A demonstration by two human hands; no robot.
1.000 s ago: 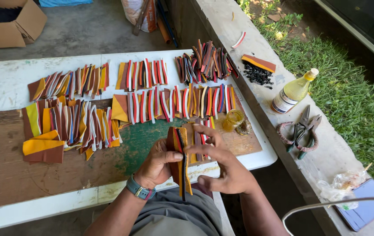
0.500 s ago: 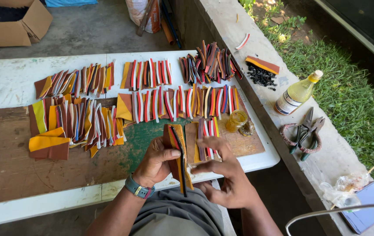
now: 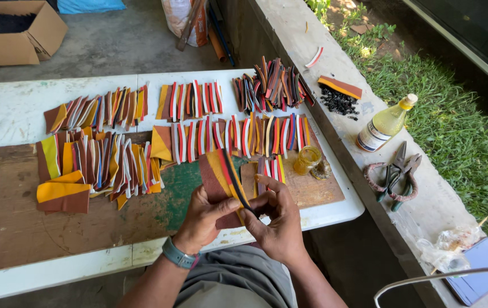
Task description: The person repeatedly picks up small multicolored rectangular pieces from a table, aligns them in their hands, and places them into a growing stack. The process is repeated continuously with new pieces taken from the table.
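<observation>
My left hand (image 3: 199,219) and my right hand (image 3: 275,219) together grip a brown strip piece (image 3: 216,178) with yellow, red and black stripes, held above the near edge of the white table (image 3: 4,117). The left thumb presses its lower part; the right fingers pinch its right edge. A watch sits on my left wrist (image 3: 177,255). Just behind the hands, a few striped strips (image 3: 267,170) lie on a wooden board (image 3: 312,191). Rows of coloured strips (image 3: 190,100) cover the table beyond.
A small amber jar (image 3: 306,159) stands on the board. On the concrete ledge (image 3: 369,74) to the right lie a yellow bottle (image 3: 385,122), pliers (image 3: 395,174), black bits (image 3: 338,104) and a blue phone (image 3: 478,276). A cardboard box (image 3: 13,31) sits far left on the floor.
Both hands have drawn the striped piece slightly nearer and tilted it leftward; the right fingers moved from the loose strips on the board onto the piece's edge.
</observation>
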